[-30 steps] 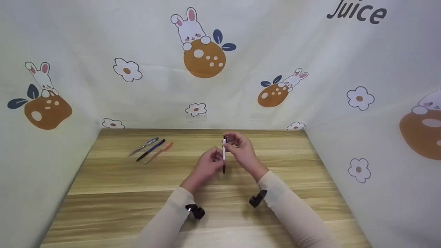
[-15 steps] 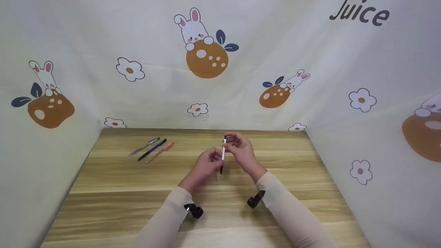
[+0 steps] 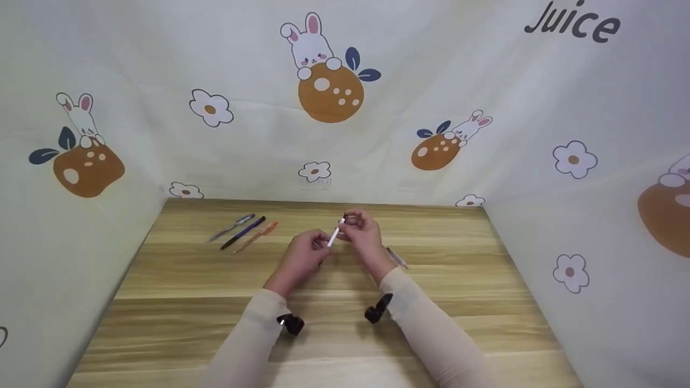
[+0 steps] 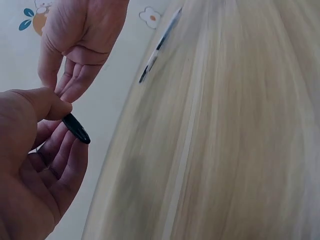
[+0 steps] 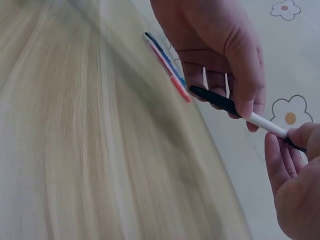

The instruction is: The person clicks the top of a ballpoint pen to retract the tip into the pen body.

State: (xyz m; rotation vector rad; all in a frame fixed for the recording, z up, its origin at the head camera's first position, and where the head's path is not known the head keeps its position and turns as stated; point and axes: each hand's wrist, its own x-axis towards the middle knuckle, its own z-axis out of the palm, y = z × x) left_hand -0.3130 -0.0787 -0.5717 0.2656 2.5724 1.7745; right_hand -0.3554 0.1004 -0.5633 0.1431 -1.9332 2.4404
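Observation:
A white pen with black ends [image 3: 336, 233] is held between both hands, slanting up to the right in the head view. My left hand [image 3: 304, 256] pinches its lower end between thumb and fingers, and that black end [image 5: 215, 100] pokes out past the fingers in the right wrist view. With thumb and fingertips, my right hand [image 3: 362, 235] grips the upper end. In the left wrist view, a dark pen end [image 4: 76, 129] shows beyond the left thumb. Both hands are raised over the wooden table [image 3: 215, 323].
At the back left lie three pens side by side: a clear bluish one [image 3: 232, 227], a dark blue one [image 3: 242, 233] and an orange one [image 3: 256, 237]. Another slim pen [image 3: 398, 257] lies beside the right wrist. A printed cloth [image 3: 259, 140] surrounds the table.
Both hands have shifted a little left with the pen, which has gone from near upright to slanted in the head view. The pen beside the right wrist has come into sight.

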